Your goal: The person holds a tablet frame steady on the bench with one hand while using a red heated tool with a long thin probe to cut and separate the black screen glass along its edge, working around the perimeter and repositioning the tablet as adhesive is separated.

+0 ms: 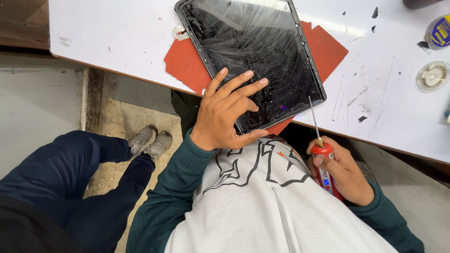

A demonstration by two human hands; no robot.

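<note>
A black tablet (253,51) with a shattered, smeared screen lies on a red mat (187,63) on the white table (117,37). My left hand (225,112) rests on the tablet's near corner, fingers spread across the glass and thumb hooked under its near edge. My right hand (340,171) grips a screwdriver (321,152) by its red handle. The thin metal shaft points up and away, its tip just off the tablet's lower right corner.
A round tin (439,32) and a clear round lid (432,76) sit at the table's right side, among black glass chips. Another person's dark-trousered legs and grey shoes (150,140) are on the floor at my left.
</note>
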